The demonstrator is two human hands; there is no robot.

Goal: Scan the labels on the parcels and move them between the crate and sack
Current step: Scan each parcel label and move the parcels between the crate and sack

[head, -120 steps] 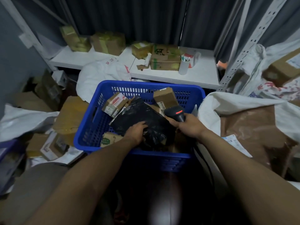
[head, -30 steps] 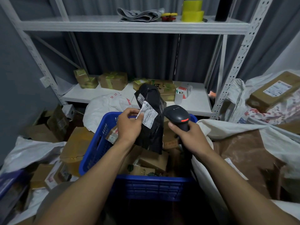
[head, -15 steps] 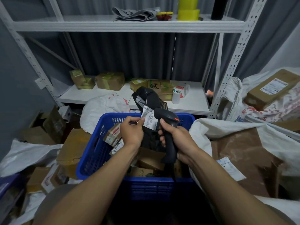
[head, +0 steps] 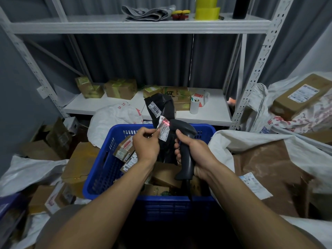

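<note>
My left hand (head: 145, 145) pinches the white label (head: 163, 130) of a black plastic parcel (head: 162, 106), holding it upright over the blue crate (head: 100, 174). My right hand (head: 195, 151) grips a black handheld scanner (head: 186, 141), its head almost touching the label. A red scan line glows across the label's top. The crate holds several cardboard parcels (head: 125, 147). To the right lies the open white sack (head: 251, 141) with a large brown parcel (head: 269, 177) inside.
A white metal shelf (head: 212, 112) behind the crate carries several boxes and a white cup (head: 194, 106). Another white sack (head: 111, 117) sits behind the crate. Cardboard boxes (head: 79, 164) crowd the floor at left. A labelled box (head: 298, 95) rests on bags at far right.
I lifted the black parcel out of the crate and stood it upright. The scanner moved left up to the label, and a red scan line now shows on it.
</note>
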